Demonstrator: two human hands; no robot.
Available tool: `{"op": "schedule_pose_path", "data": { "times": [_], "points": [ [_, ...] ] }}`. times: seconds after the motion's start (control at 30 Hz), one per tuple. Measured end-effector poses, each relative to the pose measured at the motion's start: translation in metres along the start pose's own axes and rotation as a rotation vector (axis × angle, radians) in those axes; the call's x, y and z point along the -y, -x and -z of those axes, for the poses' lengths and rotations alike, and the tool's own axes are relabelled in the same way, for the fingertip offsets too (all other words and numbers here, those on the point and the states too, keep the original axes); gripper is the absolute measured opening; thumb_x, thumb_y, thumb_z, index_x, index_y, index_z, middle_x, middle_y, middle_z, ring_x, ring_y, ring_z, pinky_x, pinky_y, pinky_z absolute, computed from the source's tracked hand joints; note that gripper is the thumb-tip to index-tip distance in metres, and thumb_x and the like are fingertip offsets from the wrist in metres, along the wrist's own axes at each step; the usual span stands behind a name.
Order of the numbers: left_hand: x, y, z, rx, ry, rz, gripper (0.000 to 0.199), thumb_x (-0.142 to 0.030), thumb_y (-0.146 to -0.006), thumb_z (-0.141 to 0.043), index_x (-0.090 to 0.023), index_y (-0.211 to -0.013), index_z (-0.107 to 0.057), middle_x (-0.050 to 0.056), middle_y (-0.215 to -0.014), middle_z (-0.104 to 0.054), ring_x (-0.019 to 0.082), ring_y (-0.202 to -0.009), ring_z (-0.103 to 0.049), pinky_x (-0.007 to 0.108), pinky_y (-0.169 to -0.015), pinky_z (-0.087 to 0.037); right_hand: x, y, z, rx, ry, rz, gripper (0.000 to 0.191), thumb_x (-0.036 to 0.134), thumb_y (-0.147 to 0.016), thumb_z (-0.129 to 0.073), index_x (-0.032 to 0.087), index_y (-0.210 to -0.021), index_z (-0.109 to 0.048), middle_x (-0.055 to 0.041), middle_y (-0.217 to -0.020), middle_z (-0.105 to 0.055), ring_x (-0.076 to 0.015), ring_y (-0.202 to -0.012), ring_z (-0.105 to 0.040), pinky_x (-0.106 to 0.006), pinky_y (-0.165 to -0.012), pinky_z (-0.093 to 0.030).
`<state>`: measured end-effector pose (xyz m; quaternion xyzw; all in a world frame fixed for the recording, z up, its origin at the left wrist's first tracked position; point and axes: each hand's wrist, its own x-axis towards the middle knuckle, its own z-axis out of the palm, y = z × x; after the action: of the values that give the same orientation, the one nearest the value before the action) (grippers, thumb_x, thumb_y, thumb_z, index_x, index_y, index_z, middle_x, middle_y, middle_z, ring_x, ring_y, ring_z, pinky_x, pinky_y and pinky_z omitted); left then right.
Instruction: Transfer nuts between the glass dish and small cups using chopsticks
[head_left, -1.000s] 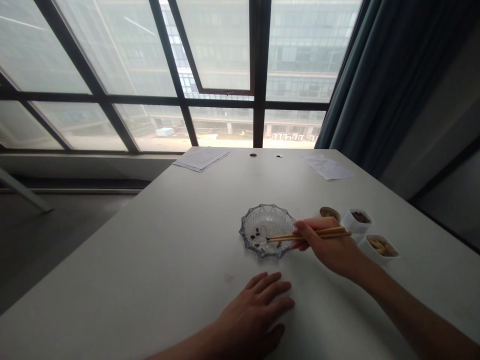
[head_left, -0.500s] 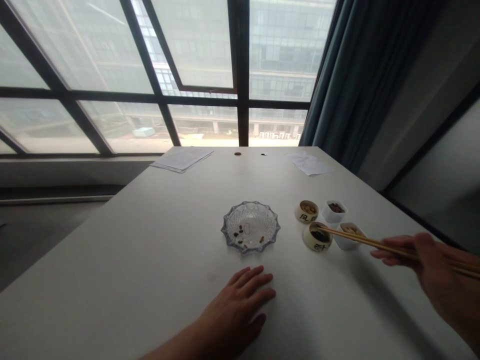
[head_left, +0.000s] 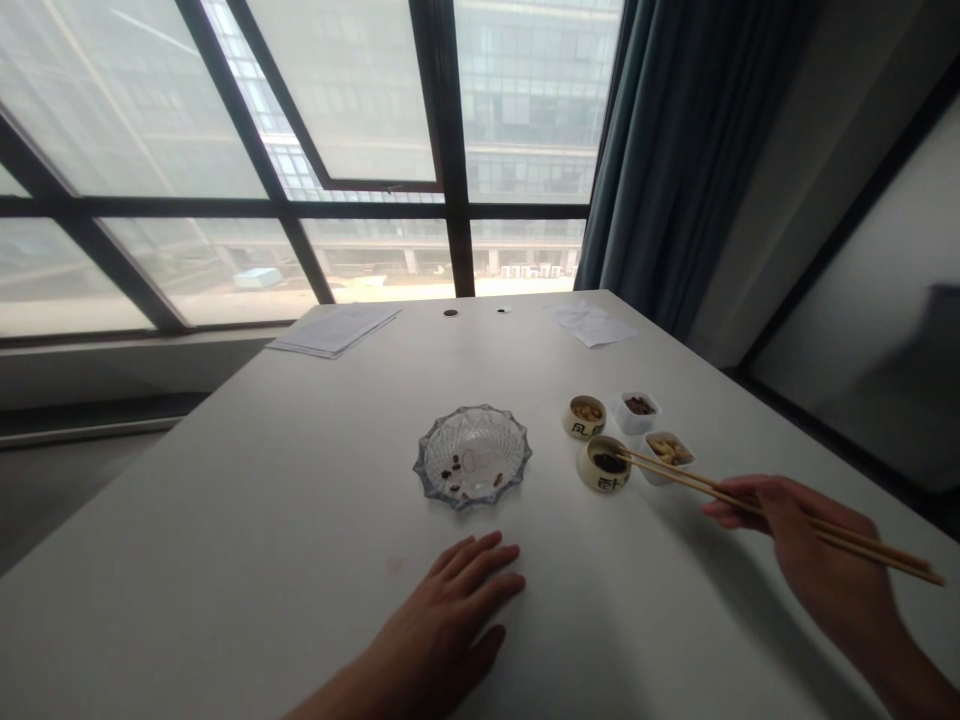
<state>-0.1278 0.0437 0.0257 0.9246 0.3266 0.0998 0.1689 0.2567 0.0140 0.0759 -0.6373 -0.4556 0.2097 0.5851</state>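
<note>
My right hand [head_left: 795, 530] grips a pair of wooden chopsticks [head_left: 697, 484], their tips at the mouth of a round cream bowl [head_left: 604, 482] with dark bits inside. Whether the tips pinch a piece I cannot tell. Behind it stands a second cream bowl [head_left: 583, 428] with brownish pieces. Two small clear plastic tubs sit to the right: one tub [head_left: 636, 420] with dark reddish pieces, the other tub [head_left: 660, 470] with pale yellowish ones. My left hand [head_left: 461, 610] lies on the table, fingers spread, just in front of a scalloped glass dish [head_left: 472, 420] holding several small dark and reddish-brown bits.
The white table [head_left: 262, 520] reaches to the windows. A stack of papers [head_left: 334, 330] lies at its far left, loose sheets [head_left: 592, 325] at its far right. Two round holes mark the far edge. A blue curtain [head_left: 667, 150] hangs beyond the right side.
The whole view has shifted, so the table things appear further left. The chopstick tips remain at the front cream bowl. The left hand rests as before.
</note>
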Motion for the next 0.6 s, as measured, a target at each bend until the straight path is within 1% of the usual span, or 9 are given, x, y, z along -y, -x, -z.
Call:
{"op": "schedule_pose_path", "data": {
  "times": [0.07,0.13,0.2,0.27,0.33,0.37,0.43,0.5,0.6],
  "points": [
    [-0.001,0.0,0.001,0.006,-0.001,0.008,0.055,-0.015,-0.09,-0.054,-0.035,-0.141,-0.05,-0.001,-0.157,-0.045,0.026,-0.149,-0.032,0.05,-0.121,-0.031,0.003,0.005,-0.002,-0.016,-0.022,0.026,0.033,0.053,-0.09,-0.066,0.021,-0.091,-0.074,-0.0084,-0.076,-0.078,-0.0263,-0.068,-0.077,-0.036,-0.07,-0.065],
    [-0.003,0.0,0.002,0.009,0.007,0.014,0.055,-0.015,-0.09,-0.055,-0.035,-0.141,-0.05,-0.001,-0.156,-0.045,0.026,-0.149,-0.032,0.05,-0.121,-0.031,0.009,0.009,-0.007,0.004,-0.041,0.064,0.031,0.051,-0.092,-0.065,0.022,-0.092,-0.075,-0.0082,-0.076,-0.077,-0.0264,-0.068,-0.076,-0.038,-0.069,-0.065],
    [-0.004,0.0,0.003,0.012,0.018,0.014,0.055,-0.015,-0.089,-0.055,-0.034,-0.14,-0.05,-0.001,-0.156,-0.045,0.026,-0.149,-0.032,0.05,-0.122,-0.03,0.018,0.01,-0.014,0.065,-0.067,0.129,0.029,0.049,-0.093,-0.064,0.023,-0.091,-0.076,-0.0081,-0.078,-0.078,-0.0258,-0.067,-0.076,-0.038,-0.067,-0.065],
    [-0.005,0.0,0.003,0.013,0.027,0.009,0.055,-0.014,-0.088,-0.056,-0.033,-0.139,-0.05,-0.001,-0.156,-0.045,0.026,-0.148,-0.033,0.05,-0.122,-0.029,0.031,0.005,-0.027,0.159,-0.103,0.206,0.027,0.047,-0.093,-0.065,0.023,-0.089,-0.077,-0.0083,-0.082,-0.078,-0.0248,-0.066,-0.075,-0.037,-0.064,-0.064],
    [-0.006,-0.001,0.004,0.014,0.03,0.007,0.056,-0.014,-0.087,-0.056,-0.033,-0.139,-0.05,-0.001,-0.157,-0.045,0.027,-0.148,-0.033,0.051,-0.122,-0.028,0.048,-0.005,-0.045,0.307,-0.102,0.261,0.026,0.045,-0.092,-0.066,0.023,-0.088,-0.077,-0.0081,-0.083,-0.078,-0.0235,-0.066,-0.075,-0.035,-0.063,-0.063],
    [-0.006,-0.001,0.004,0.015,0.028,0.007,0.056,-0.014,-0.086,-0.056,-0.033,-0.139,-0.05,-0.001,-0.157,-0.045,0.027,-0.148,-0.032,0.051,-0.122,-0.029,0.059,-0.011,-0.055,0.423,-0.061,0.266,0.027,0.045,-0.093,-0.065,0.022,-0.088,-0.078,-0.0079,-0.083,-0.078,-0.0227,-0.068,-0.074,-0.034,-0.064,-0.063],
    [-0.007,-0.002,0.004,0.02,0.02,0.01,0.056,-0.014,-0.086,-0.056,-0.033,-0.139,-0.05,-0.001,-0.157,-0.044,0.027,-0.148,-0.032,0.051,-0.122,-0.029,0.08,-0.024,-0.079,0.635,0.077,0.276,0.031,0.045,-0.096,-0.061,0.021,-0.084,-0.077,-0.006,-0.076,-0.076,-0.0201,-0.068,-0.073,-0.03,-0.065,-0.06],
    [-0.008,-0.002,0.005,0.025,0.017,0.012,0.057,-0.014,-0.085,-0.057,-0.033,-0.138,-0.049,-0.002,-0.157,-0.044,0.027,-0.148,-0.032,0.051,-0.122,-0.028,0.099,-0.036,-0.102,0.836,0.199,0.319,0.035,0.043,-0.098,-0.058,0.019,-0.079,-0.075,-0.0048,-0.075,-0.075,-0.0177,-0.067,-0.071,-0.026,-0.061,-0.055],
    [-0.008,-0.002,0.005,0.03,0.028,0.015,0.056,-0.015,-0.085,-0.059,-0.033,-0.137,-0.05,-0.002,-0.157,-0.044,0.027,-0.148,-0.033,0.05,-0.122,-0.028,0.117,-0.046,-0.132,0.985,0.316,0.377,0.035,0.041,-0.098,-0.057,0.019,-0.076,-0.073,-0.0029,-0.072,-0.073,-0.0156,-0.066,-0.068,-0.025,-0.062,-0.051]
  ]
}}
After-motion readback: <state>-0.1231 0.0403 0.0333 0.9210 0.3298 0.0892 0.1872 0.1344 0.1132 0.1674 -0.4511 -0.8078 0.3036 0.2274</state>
